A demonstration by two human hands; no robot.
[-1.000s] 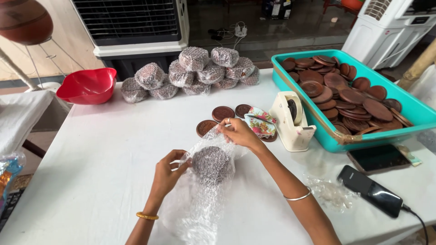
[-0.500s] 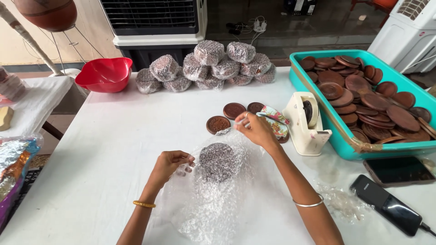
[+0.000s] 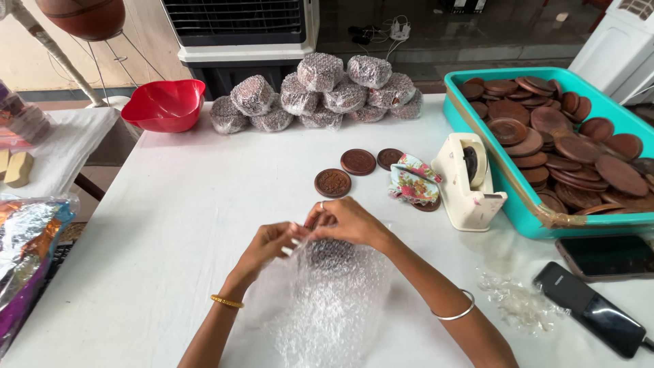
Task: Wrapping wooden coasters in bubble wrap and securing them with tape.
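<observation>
— Where were the hands at that moment?

— Both met low in the middle of the white desk (image 3: 170, 204). The left hand (image 3: 269, 244) and the right hand (image 3: 347, 221) came together fingertip to fingertip over a sheet of bubble wrap (image 3: 327, 307). The fingers of each were narrow, pinching the upper edge of the wrap between them.

— And what lay inside it?

— A round brown disc (image 3: 332, 253), seen dimly through the plastic, just below the fingers. The wrap spread down from there toward the near edge of the desk, between the two forearms.

— What else stood about?

— Just beyond the hands lay three bare carved discs (image 3: 332, 182), close together, and beside them a flowered cloth pouch (image 3: 412, 180) resting over another disc. To the right of the pouch stood a cream tape dispenser (image 3: 470, 180), touching or nearly touching a teal tray (image 3: 545, 219) heaped with more brown discs. At the far edge of the desk sat a pile of wrapped bundles (image 3: 320, 92), stacked two high, with a red bowl (image 3: 163, 105) at their left. Two dark phones (image 3: 593, 313) lay at the right near corner, with scraps of clear plastic (image 3: 521, 303) just beside them. A foil bag (image 3: 27, 238) hung at the left edge.
</observation>
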